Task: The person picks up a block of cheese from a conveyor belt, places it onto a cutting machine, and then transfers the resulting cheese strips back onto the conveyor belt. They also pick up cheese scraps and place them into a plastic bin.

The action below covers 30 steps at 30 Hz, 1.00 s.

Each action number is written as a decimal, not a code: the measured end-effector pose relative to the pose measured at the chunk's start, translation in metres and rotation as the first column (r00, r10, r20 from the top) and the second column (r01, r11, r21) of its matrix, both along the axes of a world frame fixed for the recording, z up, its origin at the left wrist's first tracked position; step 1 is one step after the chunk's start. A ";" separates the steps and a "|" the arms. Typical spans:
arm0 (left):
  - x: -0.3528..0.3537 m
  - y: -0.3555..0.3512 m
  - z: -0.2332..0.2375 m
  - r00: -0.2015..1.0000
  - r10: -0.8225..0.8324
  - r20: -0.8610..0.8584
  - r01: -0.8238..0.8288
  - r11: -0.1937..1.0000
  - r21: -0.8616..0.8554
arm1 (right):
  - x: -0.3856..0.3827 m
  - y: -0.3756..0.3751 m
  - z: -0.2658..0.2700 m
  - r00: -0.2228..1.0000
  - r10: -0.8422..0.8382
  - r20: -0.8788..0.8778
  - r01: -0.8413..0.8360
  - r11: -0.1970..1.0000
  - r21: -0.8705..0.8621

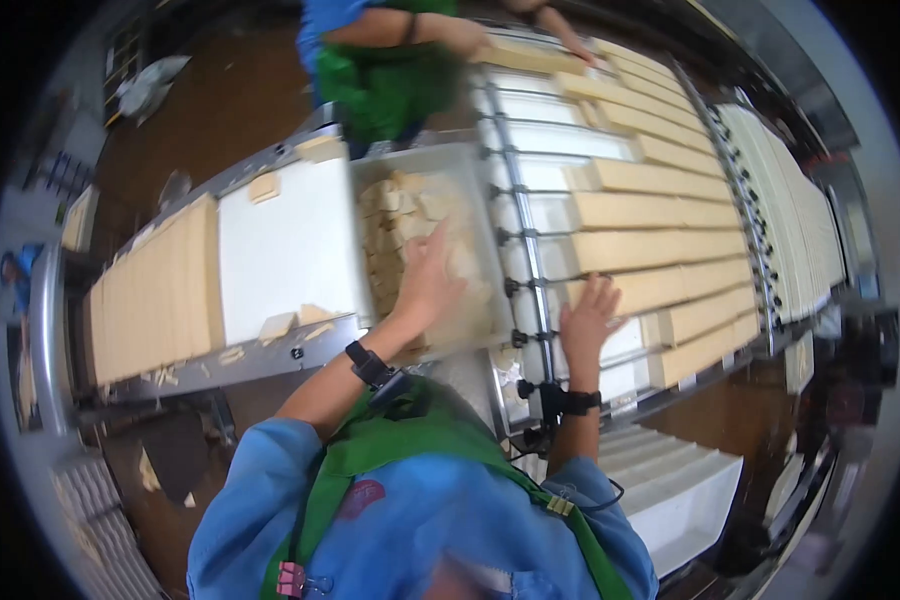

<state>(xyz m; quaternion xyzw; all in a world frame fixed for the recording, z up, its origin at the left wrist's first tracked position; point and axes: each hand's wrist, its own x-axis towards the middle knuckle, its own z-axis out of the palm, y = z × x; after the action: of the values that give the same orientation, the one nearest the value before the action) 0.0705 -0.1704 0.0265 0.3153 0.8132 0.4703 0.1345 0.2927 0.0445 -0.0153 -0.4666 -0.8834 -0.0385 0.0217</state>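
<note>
My left hand (430,283) is over a pale plastic bin (482,250), its index finger stretched out and nothing visible in it; motion smears it a little. Broken flat wafer-like pieces (400,205) fill part of the bin. To the right, my right hand (592,315) has its fingers spread against the near end of a long cream-coloured wafer stack (660,290). Several similar stacks (660,212) lie side by side in the lanes of a white conveyor, divided by thin rods.
A metal crossbar (532,250) with black knobs spans the conveyor. A co-worker in a green apron (390,90) reaches over the far lanes. Upright wafer sheets (160,290) stand on the left white belt (285,240). A white crate (670,500) sits below right.
</note>
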 end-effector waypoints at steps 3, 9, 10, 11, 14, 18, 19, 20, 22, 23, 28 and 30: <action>-0.034 -0.085 -0.031 0.974 0.181 -0.134 -0.188 0.981 -0.040 | -0.030 -0.019 0.034 1.000 0.006 0.020 -0.006 1.000 -0.020; -0.048 -0.268 -0.076 0.568 0.733 -0.374 -0.809 0.580 -0.091 | -0.188 -0.119 0.050 0.639 0.645 -0.419 -0.702 0.712 0.026; -0.051 -0.289 -0.083 0.512 0.768 -0.385 -0.847 0.525 -0.080 | -0.223 -0.141 0.034 0.502 0.701 -0.506 -0.804 0.594 0.026; -0.061 -0.329 -0.091 0.350 0.863 -0.364 -0.937 0.318 -0.148 | -0.288 -0.194 0.028 0.388 0.725 -0.569 -0.899 0.434 -0.060; -0.083 -0.369 -0.105 0.219 0.928 -0.302 -0.955 0.141 -0.260 | -0.392 -0.285 0.015 0.229 0.703 -0.673 -0.973 0.173 -0.151; -0.118 -0.396 -0.099 0.359 0.892 -0.275 -0.933 0.337 -0.122 | -0.519 -0.374 -0.013 0.121 0.739 -0.663 -0.992 0.065 -0.108; -0.125 -0.398 -0.093 0.396 0.889 -0.230 -0.915 0.361 -0.180 | -0.546 -0.391 -0.019 0.117 0.762 -0.637 -0.992 0.059 -0.111; -0.130 -0.398 -0.086 0.429 0.885 -0.180 -0.892 0.385 -0.236 | -0.569 -0.405 -0.025 0.107 0.766 -0.634 -0.993 0.046 -0.112; -0.133 -0.398 -0.084 0.431 0.878 -0.207 -0.891 0.379 -0.249 | -0.612 -0.428 -0.040 0.160 0.809 -0.566 -0.987 0.140 -0.079; -0.134 -0.396 -0.080 0.437 0.887 -0.150 -0.881 0.389 -0.268 | -0.629 -0.436 -0.046 0.203 0.814 -0.544 -0.979 0.176 -0.102; -0.142 -0.391 -0.074 0.406 0.914 -0.012 -0.873 0.384 -0.301 | -0.677 -0.458 -0.084 0.261 0.883 -0.390 -0.950 0.164 -0.266; -0.147 -0.385 -0.076 0.401 0.914 -0.055 -0.859 0.354 -0.369 | -0.676 -0.453 -0.090 0.252 0.868 -0.428 -0.955 0.152 -0.254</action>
<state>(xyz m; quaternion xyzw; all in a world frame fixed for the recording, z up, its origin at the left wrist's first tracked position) -0.0760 -0.5557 -0.0497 -0.2428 0.9070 0.3432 -0.0251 -0.3836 -0.4090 -0.1058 0.1741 -0.9552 0.2391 0.0070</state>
